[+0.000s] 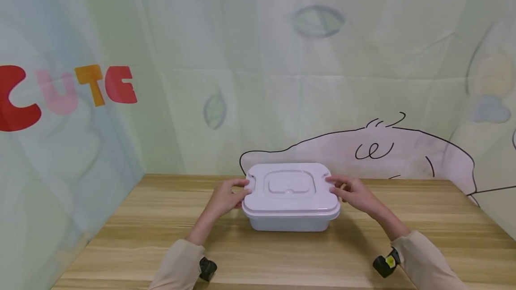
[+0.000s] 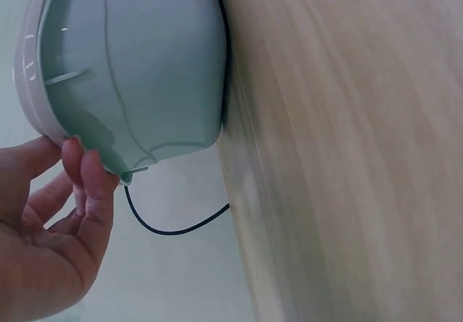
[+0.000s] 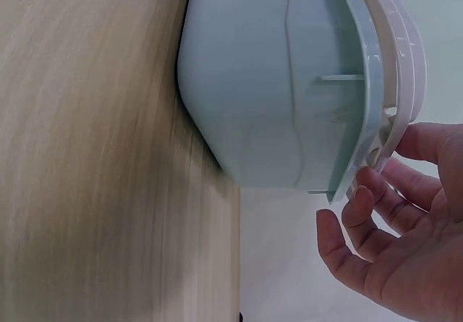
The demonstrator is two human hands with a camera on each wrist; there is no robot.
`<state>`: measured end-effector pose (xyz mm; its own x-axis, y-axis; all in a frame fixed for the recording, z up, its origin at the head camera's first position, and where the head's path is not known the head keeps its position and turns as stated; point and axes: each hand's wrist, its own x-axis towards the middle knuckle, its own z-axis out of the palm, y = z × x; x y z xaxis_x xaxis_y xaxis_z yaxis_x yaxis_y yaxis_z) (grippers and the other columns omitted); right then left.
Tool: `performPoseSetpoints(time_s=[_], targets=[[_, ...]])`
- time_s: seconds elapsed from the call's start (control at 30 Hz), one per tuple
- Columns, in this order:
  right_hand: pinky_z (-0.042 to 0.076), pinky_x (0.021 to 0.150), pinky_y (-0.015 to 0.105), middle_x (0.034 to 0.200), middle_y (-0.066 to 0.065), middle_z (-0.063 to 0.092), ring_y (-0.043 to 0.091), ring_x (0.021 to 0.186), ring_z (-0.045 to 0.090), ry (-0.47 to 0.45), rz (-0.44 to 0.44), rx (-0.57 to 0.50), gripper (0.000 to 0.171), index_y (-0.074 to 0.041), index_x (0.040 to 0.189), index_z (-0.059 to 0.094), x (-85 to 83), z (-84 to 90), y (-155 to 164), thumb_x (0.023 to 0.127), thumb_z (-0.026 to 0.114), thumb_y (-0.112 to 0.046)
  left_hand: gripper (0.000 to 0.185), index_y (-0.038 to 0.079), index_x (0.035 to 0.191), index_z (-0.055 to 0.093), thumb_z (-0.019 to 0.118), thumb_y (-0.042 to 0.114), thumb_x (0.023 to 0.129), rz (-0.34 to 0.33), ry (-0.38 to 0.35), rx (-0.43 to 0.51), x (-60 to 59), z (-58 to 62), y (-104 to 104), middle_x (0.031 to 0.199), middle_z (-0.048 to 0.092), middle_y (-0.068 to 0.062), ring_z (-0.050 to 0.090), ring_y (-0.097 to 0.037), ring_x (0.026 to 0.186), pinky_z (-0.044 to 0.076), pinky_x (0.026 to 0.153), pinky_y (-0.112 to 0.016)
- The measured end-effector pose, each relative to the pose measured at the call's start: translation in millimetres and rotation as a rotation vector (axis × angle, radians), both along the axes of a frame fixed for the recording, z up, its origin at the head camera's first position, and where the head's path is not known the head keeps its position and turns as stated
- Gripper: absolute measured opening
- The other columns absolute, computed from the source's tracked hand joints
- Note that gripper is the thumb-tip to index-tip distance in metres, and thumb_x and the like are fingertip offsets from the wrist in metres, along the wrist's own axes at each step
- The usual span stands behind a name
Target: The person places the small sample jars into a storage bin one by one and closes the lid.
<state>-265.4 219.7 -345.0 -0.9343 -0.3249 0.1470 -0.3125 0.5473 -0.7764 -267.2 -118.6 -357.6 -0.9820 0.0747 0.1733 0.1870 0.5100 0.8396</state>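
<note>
A pale blue-grey plastic box point(image 1: 291, 222) with a white lid point(image 1: 290, 189) stands on the wooden table point(image 1: 141, 236), a little right of centre. My left hand point(image 1: 225, 196) grips the lid's left edge. In the left wrist view the thumb lies on the lid's rim point(image 2: 25, 69) and the fingers point(image 2: 90, 174) curl under the box's point(image 2: 137, 69) lip. My right hand point(image 1: 354, 194) holds the lid's right edge. In the right wrist view the thumb lies on the lid point(image 3: 394, 61) and the fingers point(image 3: 365, 192) reach under the rim of the box point(image 3: 268, 83).
A printed cloth backdrop point(image 1: 282, 79) hangs close behind the table and along its left and right sides. Black wrist cameras point(image 1: 207, 268) sit on both beige sleeves. Bare wood point(image 2: 347, 155) lies in front of and beside the box.
</note>
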Motion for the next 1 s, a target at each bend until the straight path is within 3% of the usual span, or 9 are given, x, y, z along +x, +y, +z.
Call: performPoseSetpoints(time_s=[0.47, 0.8, 1.0], targets=[[0.046, 0.054, 0.025, 0.087, 0.011, 0.055, 0.023, 0.067, 0.052, 0.03, 0.026, -0.007, 0.035, 0.007, 0.119, 0.054, -2.4, -10.8, 2.2, 0.089, 0.057, -0.01, 0.027, -0.001, 0.105, 0.065, 0.068, 0.01, 0.081, 0.0, 0.035, -0.019, -1.5, -2.6, 1.7, 0.09, 0.065, -0.014, 0.051, -0.009, 0.047, 0.047, 0.046, -0.022], [0.05, 0.061, 0.03, 0.093, 0.013, 0.054, 0.021, 0.071, 0.052, -0.036, 0.002, -0.048, 0.038, 0.004, 0.123, 0.053, -2.9, -16.1, 3.7, 0.09, 0.057, -0.015, 0.025, -0.002, 0.106, 0.065, 0.065, 0.007, 0.082, -0.007, 0.053, 0.013, 1.1, -4.1, 0.0, 0.09, 0.065, -0.014, 0.052, -0.01, 0.048, 0.047, 0.045, -0.024], [0.052, 0.069, 0.036, 0.09, 0.012, 0.056, 0.016, 0.071, 0.053, -0.084, 0.043, -0.087, 0.043, 0.005, 0.127, 0.047, 1.0, -11.4, 14.0, 0.092, 0.053, -0.02, 0.031, -0.003, 0.118, 0.057, 0.057, 0.009, 0.089, -0.069, 0.023, 0.033, 7.6, -3.2, -7.3, 0.113, 0.06, -0.019, 0.063, -0.022, 0.075, 0.054, 0.058, -0.035]])
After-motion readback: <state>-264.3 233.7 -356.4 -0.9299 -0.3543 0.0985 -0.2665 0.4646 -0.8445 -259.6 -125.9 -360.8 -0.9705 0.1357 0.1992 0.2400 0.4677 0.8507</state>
